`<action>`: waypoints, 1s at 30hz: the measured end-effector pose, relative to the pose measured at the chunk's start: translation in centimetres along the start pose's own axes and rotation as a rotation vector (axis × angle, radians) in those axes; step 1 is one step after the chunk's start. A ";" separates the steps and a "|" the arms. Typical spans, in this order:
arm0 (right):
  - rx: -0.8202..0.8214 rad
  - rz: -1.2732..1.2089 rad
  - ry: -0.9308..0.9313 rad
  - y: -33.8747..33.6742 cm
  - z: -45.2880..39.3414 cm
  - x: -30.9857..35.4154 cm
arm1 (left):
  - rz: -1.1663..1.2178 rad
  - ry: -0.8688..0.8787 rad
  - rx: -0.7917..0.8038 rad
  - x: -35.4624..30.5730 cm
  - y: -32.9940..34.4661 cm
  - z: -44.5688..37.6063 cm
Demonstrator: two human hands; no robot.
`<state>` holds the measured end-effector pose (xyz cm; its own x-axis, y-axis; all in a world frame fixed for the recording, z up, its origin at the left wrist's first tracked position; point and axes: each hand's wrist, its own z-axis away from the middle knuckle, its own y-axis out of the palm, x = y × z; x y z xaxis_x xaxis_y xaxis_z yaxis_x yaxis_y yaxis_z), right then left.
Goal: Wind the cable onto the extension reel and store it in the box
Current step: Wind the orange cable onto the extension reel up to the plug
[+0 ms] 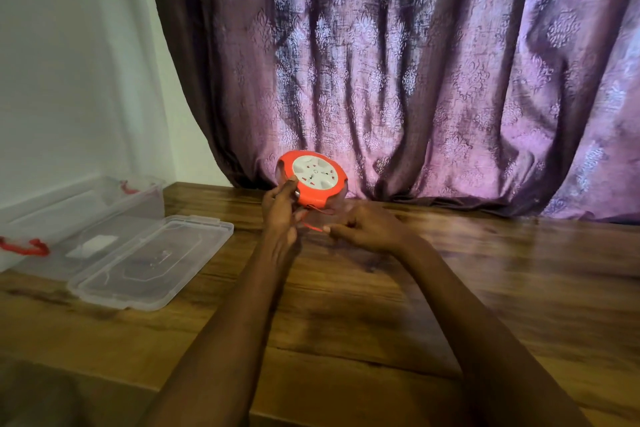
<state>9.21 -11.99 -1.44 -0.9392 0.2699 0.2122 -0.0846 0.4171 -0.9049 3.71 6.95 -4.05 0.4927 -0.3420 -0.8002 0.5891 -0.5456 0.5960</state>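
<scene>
An orange extension reel (313, 180) with a white socket face is held tilted above the wooden table (346, 305), its face turned toward me. My left hand (282, 211) grips its lower left rim. A thin red cable (313, 227) runs from under the reel to my right hand (363, 227), whose fingertips pinch it just right of the left hand. The clear plastic box (86, 204) stands open at the far left, with red handles (26, 248). How much cable is wound on the reel is hidden.
The box's clear lid (152, 260) lies flat on the table in front of the box. A purple patterned curtain (415, 73) hangs along the table's back edge, right behind the reel. A white wall is at the left.
</scene>
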 end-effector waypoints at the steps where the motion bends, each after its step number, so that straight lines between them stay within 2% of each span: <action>1: 0.105 -0.002 0.071 -0.1 0.0 -0.5 | 0.006 -0.010 0.003 -0.2 -0.2 -0.2; 3: 0.246 0.109 0.218 0.2 0.1 -1.8 | 0.028 -0.028 0.011 -0.6 -0.6 -0.7; 5: 0.260 0.251 0.336 0.5 0.3 -3.0 | 0.034 -0.030 0.011 -0.7 -1.0 -0.9; 9: 0.062 0.323 0.608 1.0 1.2 -4.2 | 0.029 -0.020 -0.002 -0.8 -1.0 -1.0; 13: -0.243 0.095 0.785 1.3 2.4 -6.1 | 0.042 0.048 -0.052 -0.7 -0.6 -0.7; 15: -0.399 -0.121 0.734 1.1 2.8 -7.0 | 0.046 0.075 -0.094 -0.8 -0.6 -0.5; 17: -0.519 -0.358 0.566 0.6 2.9 -7.4 | 0.043 0.090 -0.116 -0.9 -0.7 -0.6; 18: -0.536 -0.474 0.492 0.5 2.9 -7.5 | 0.039 0.091 -0.117 -0.9 -0.9 -0.7; 20: -0.433 -0.600 0.378 0.3 2.9 -7.2 | 0.029 0.090 -0.098 -1.2 -1.1 -0.8; 23: -0.173 -0.425 0.240 0.2 2.3 -6.1 | -0.022 0.106 -0.057 -1.4 -1.2 -0.8; 26: 0.085 -0.173 0.231 -0.3 2.0 -4.5 | -0.040 0.111 -0.045 -1.4 -1.2 -0.9; 28: 0.036 -0.085 0.282 -0.4 2.0 -4.0 | -0.076 0.114 -0.013 -1.4 -1.1 -0.8; 30: -0.192 -0.020 0.301 -0.7 2.0 -4.1 | -0.129 0.116 0.056 -1.2 -1.0 -0.6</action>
<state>12.45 -15.09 -2.41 -0.7955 0.4914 0.3545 -0.0114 0.5728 -0.8196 2.92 8.35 -3.67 0.4876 -0.1772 -0.8549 0.6177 -0.6220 0.4813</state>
